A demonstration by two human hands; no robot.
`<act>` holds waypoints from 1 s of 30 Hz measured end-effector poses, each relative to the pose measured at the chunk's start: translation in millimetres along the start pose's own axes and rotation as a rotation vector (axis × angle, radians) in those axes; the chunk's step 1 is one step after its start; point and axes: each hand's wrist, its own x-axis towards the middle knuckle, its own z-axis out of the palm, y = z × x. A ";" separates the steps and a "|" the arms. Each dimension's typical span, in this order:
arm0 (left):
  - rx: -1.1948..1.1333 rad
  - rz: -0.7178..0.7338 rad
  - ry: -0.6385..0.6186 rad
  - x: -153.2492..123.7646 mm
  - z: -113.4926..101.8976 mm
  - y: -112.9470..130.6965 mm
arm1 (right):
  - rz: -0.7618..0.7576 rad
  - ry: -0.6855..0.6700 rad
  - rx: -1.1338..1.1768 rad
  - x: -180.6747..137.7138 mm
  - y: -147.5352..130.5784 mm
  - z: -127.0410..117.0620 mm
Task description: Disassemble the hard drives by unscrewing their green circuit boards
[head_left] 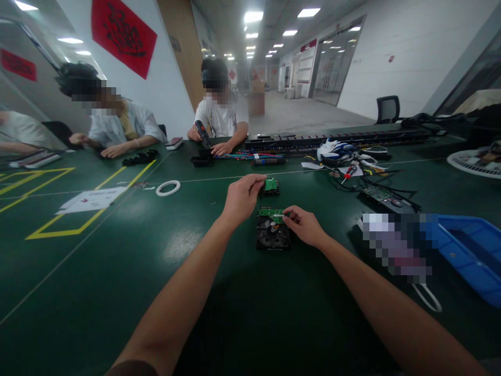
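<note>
A black hard drive [273,237] lies on the green table in front of me, a green circuit board [266,213] across its far end. Just beyond it is a smaller hard drive [271,185], its green board facing up. My left hand [243,197] is closed, fingertips pinched at the smaller drive's left edge; whatever is between them is hidden. At the right edge of the nearer drive, my right hand [305,225] is closed in a pinch. A thin pale strip [278,215] reaches from its fingertips over the board; its kind is unclear.
A blue bin [469,250] and another opened drive [385,199] are on the right. Farther back lie a red-handled screwdriver [348,175], gloves [334,151] and cables. A white ring [168,188] and paper [92,200] lie left. Co-workers sit across the table, one holding a power screwdriver [202,133].
</note>
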 end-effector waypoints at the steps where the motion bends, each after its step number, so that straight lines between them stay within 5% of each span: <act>1: -0.006 0.019 -0.006 0.1 1.0 0.5 | 0.000 0.000 0.005 0.2 0.5 0.2; 9: 0.024 -0.034 0.143 -0.3 -1.4 -5.3 | -0.005 0.003 -0.010 1.7 2.7 1.1; 21: 0.140 0.017 0.032 2.8 -6.6 -11.0 | 0.002 -0.011 -0.021 1.2 3.8 0.4; 30: -0.027 -0.040 0.229 -9.3 13.9 -7.6 | 0.010 -0.010 -0.006 0.0 1.5 0.4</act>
